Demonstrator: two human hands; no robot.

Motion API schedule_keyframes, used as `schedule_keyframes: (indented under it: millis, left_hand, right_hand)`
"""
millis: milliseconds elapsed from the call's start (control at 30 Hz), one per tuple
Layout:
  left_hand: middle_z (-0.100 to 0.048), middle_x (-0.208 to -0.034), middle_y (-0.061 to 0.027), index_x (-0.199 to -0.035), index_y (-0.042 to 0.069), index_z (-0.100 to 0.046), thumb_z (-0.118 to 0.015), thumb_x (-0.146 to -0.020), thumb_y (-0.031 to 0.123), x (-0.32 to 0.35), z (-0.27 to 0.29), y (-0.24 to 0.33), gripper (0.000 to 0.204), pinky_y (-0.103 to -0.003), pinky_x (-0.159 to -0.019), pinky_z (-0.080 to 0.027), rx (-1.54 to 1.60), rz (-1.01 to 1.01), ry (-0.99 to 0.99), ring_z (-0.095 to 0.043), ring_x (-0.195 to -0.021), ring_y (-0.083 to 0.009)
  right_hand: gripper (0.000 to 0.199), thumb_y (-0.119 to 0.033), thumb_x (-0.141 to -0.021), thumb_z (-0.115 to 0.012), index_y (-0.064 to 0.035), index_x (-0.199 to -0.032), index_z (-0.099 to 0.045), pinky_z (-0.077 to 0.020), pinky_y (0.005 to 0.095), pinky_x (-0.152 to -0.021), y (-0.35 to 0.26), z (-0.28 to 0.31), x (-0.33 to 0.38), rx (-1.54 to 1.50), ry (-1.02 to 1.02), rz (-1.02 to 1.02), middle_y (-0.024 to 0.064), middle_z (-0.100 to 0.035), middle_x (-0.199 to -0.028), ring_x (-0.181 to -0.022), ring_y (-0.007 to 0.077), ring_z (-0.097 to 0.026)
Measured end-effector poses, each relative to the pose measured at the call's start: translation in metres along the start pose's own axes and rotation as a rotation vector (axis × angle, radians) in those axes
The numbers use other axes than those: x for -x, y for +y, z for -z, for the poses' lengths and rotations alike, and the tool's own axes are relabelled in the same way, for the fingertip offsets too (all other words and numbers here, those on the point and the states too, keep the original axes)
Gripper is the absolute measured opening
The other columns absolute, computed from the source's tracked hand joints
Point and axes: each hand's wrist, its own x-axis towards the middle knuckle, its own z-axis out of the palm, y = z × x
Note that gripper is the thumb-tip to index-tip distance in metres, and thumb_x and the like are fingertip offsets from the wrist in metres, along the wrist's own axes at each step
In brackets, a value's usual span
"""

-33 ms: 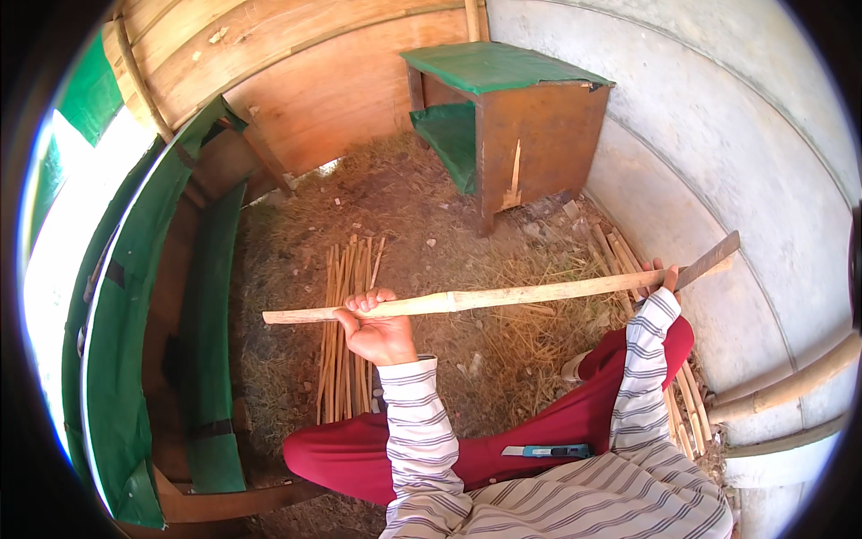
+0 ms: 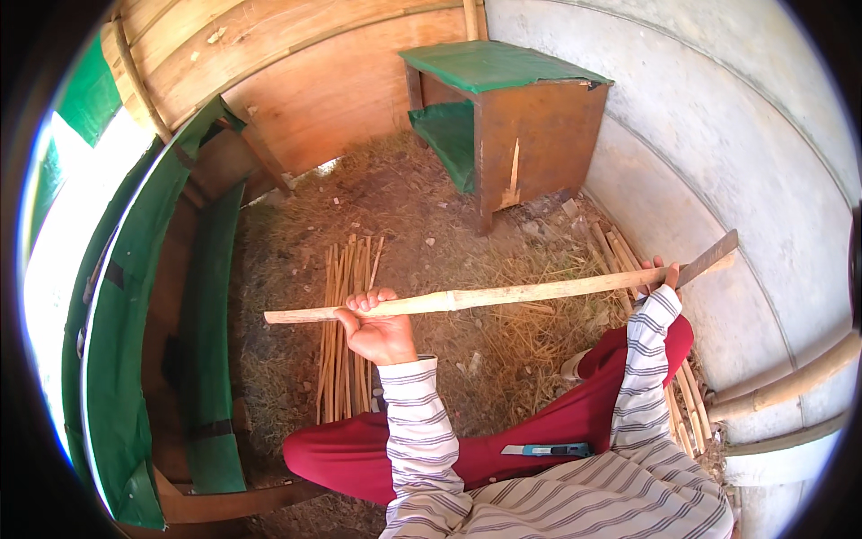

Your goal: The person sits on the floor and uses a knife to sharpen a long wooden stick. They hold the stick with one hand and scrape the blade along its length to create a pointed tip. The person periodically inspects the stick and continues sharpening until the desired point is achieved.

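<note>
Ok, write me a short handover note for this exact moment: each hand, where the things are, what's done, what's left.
Left hand: closed around the long pale stick near its left end, holding it level.
Right hand: at the stick's other end, gripping a flat blade against it.
Bundle of thin sticks lies on the straw floor ahead; more sticks along the wall at right. A utility knife rests on the lap.
Done: some sticks lie bundled. Left: cannot tell how far the held stick is worked.

Left grip (image 2: 379, 329) clenched, arm bent; right grip (image 2: 663, 273) closed, outstretched.
</note>
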Motion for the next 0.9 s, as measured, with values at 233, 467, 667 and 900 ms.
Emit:
schedule_keyframes:
  millis: [233, 467, 667, 900]
  left_hand:
    - [-0.056, -0.121, -0.0174, -0.120, 0.003, -0.049, -0.045, -0.101, 0.046, 0.001, 0.027, 0.001, 0.047, -0.054, -0.105, -0.034, -0.751, 0.390, 0.561, -0.048, -0.115, -0.0320]
    - [-0.020, -0.148, -0.0270, -0.143, -0.003, -0.024, -0.082, -0.075, 0.036, 0.081, 0.015, -0.077, 0.098, -0.054, -0.115, -0.017, -2.172, -0.325, -0.192, -0.018, -0.141, -0.0407]
    - [-0.043, -0.142, -0.0181, -0.139, 0.000, -0.039, -0.072, -0.081, 0.018, 0.087, -0.014, -0.204, 0.069, -0.051, -0.108, -0.028, -2.388, -0.207, -1.034, -0.036, -0.133, -0.0375]
    - [-0.064, -0.092, -0.0130, -0.108, 0.002, -0.062, -0.060, -0.087, 0.001, 0.018, 0.009, -0.229, 0.021, -0.040, -0.067, -0.052, -2.327, -0.378, -1.149, -0.063, -0.079, -0.0255]
  right_hand:
    - [0.039, -0.035, -0.095, -0.062, -0.0029, -0.115, -0.055, -0.0515, 0.0282, -0.062, -0.015, -0.010, 0.004, 0.128, 0.001, 0.036, 0.0112, -0.067, -0.104, -0.078, 0.0167, -0.066]
    - [0.017, -0.021, -0.096, -0.061, -0.0056, -0.103, -0.055, -0.0497, 0.0233, -0.052, 0.008, -0.036, 0.000, 0.035, -0.049, 0.370, 0.0067, -0.067, -0.085, -0.074, 0.0143, -0.069]
    - [0.020, -0.016, -0.098, -0.056, 0.0018, -0.107, -0.052, -0.0539, 0.0292, -0.067, -0.004, -0.071, 0.042, 0.046, -0.115, 0.315, 0.0096, -0.061, -0.094, -0.077, 0.0182, -0.067]
    - [0.039, -0.025, -0.099, -0.054, 0.0025, -0.125, -0.047, -0.0553, 0.0328, -0.071, -0.017, -0.066, 0.031, 0.276, -0.170, 0.436, 0.0120, -0.060, -0.103, -0.094, 0.0181, -0.061]
